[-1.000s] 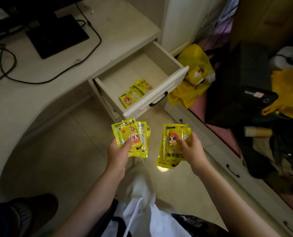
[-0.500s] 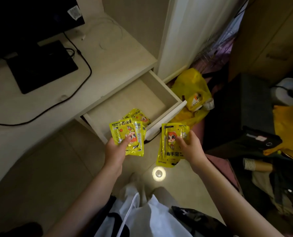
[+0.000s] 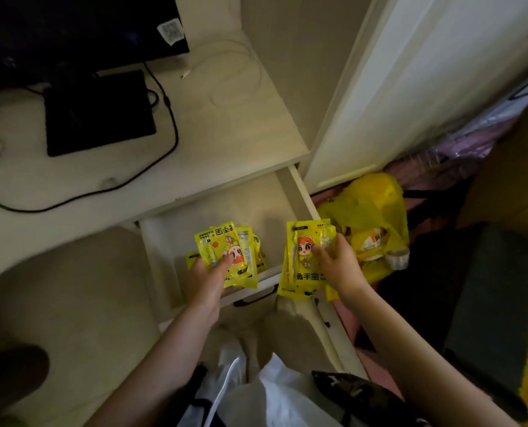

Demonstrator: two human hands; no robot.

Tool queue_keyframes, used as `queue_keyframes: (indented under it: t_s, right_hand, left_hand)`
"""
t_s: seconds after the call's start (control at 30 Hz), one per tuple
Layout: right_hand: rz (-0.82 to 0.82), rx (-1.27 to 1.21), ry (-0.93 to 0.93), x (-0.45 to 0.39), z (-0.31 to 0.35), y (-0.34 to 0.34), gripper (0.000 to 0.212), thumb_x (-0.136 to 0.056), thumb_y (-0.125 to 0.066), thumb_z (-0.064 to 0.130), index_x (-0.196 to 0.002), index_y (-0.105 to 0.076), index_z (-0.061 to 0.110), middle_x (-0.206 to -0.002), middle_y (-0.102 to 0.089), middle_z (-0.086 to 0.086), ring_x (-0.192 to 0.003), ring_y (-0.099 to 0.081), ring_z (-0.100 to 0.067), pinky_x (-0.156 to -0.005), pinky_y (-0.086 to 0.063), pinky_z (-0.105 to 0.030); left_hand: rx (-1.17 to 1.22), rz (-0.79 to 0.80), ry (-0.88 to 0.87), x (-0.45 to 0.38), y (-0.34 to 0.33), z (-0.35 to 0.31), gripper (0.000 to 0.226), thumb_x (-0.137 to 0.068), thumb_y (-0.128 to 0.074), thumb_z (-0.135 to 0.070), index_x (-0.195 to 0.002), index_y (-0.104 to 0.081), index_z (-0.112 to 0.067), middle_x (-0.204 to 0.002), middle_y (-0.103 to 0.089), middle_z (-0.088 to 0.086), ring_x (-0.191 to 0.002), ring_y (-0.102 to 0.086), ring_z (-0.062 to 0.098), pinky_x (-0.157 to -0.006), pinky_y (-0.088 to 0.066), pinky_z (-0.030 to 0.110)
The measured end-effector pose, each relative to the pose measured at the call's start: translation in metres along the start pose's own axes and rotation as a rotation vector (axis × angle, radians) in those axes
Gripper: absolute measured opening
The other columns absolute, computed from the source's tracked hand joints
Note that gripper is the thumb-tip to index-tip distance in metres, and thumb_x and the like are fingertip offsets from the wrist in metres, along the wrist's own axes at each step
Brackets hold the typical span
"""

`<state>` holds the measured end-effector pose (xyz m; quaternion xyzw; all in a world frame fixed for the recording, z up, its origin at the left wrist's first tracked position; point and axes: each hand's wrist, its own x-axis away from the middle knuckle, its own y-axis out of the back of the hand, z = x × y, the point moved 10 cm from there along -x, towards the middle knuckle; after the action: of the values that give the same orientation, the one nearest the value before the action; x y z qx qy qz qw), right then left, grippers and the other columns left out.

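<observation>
Two bunches: yellow hand-warmer packets, one per hand, is what I'm looking at.
Left hand (image 3: 208, 274): thumb curled over the face of the left bunch (image 3: 222, 251), fingers hidden behind it. It hangs right above the open drawer (image 3: 194, 211), long axis pointing away from me.
Loose packets (image 3: 191, 257): a few lie in the drawer, mostly hidden beneath that bunch.
Right hand (image 3: 341, 266): pinches the right bunch (image 3: 302, 257) upright, just past the drawer's right front corner.
Next move: I reckon left is nearer, a straight drop; right must swing leftward first.
</observation>
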<state>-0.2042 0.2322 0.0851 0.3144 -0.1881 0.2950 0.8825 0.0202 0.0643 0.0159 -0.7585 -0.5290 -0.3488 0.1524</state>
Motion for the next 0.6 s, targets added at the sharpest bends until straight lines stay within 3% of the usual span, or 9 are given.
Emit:
queue_keyframes:
  t_s: [0.1,0.2,0.3,0.4,0.5,0.6]
  right_hand:
    - [0.064,0.025,-0.008,-0.026,0.005,0.006,0.032,-0.095,-0.053,0.021,-0.125,-0.047,0.011,-0.120,-0.060,-0.008,-0.110,-0.060,-0.023,-0.085,-0.053,-0.036]
    - [0.114,0.093,0.012,-0.051,0.012,0.005,0.030,-0.095,-0.053,0.022,-0.122,-0.048,0.012,-0.117,-0.061,-0.005,-0.109,-0.061,-0.022,-0.085,-0.054,-0.037]
    - [0.163,0.144,0.042,-0.073,0.020,-0.003,0.027,-0.095,-0.052,0.020,-0.121,-0.049,0.012,-0.115,-0.062,-0.005,-0.107,-0.061,-0.022,-0.086,-0.055,-0.040]
    - [0.208,0.201,0.073,-0.093,0.026,-0.020,0.026,-0.096,-0.051,0.019,-0.121,-0.049,0.013,-0.106,-0.061,0.000,-0.097,-0.062,-0.017,-0.068,-0.051,-0.026]
    - [0.248,0.268,0.106,-0.109,0.031,-0.041,0.027,-0.097,-0.048,0.019,-0.123,-0.046,0.012,-0.101,-0.061,-0.002,-0.078,-0.057,-0.011,-0.053,-0.043,-0.019]
    - [0.263,0.342,0.107,-0.124,0.029,-0.060,0.023,-0.098,-0.046,0.020,-0.120,-0.045,0.011,-0.097,-0.060,-0.005,-0.077,-0.056,-0.016,-0.056,-0.047,-0.026]
  left_hand:
    - [0.058,-0.087,0.059,0.003,-0.012,0.009,0.033,-0.077,-0.076,-0.036,-0.104,-0.062,-0.023,-0.106,-0.069,0.002,-0.095,-0.064,0.021,-0.087,-0.048,0.039]
    - [0.115,-0.141,0.102,0.007,-0.025,0.014,0.039,-0.077,-0.077,-0.035,-0.110,-0.060,-0.023,-0.113,-0.066,0.001,-0.102,-0.062,0.022,-0.096,-0.047,0.049]
    - [0.150,-0.182,0.129,-0.002,-0.036,0.023,0.049,-0.060,-0.080,-0.048,-0.102,-0.063,-0.029,-0.110,-0.068,0.001,-0.100,-0.065,0.024,-0.092,-0.050,0.053]
    - [0.158,-0.191,0.160,-0.023,-0.044,0.032,0.054,-0.048,-0.079,-0.056,-0.094,-0.067,-0.031,-0.109,-0.069,0.001,-0.098,-0.067,0.024,-0.090,-0.052,0.053]
    - [0.133,-0.227,0.213,-0.032,-0.048,0.029,0.039,-0.068,-0.078,-0.043,-0.096,-0.059,-0.024,-0.110,-0.062,-0.001,-0.101,-0.060,0.022,-0.096,-0.047,0.046]
    - [0.111,-0.249,0.254,-0.050,-0.050,0.037,0.041,-0.075,-0.076,-0.039,-0.108,-0.058,-0.023,-0.114,-0.062,0.003,-0.103,-0.060,0.026,-0.096,-0.048,0.051]
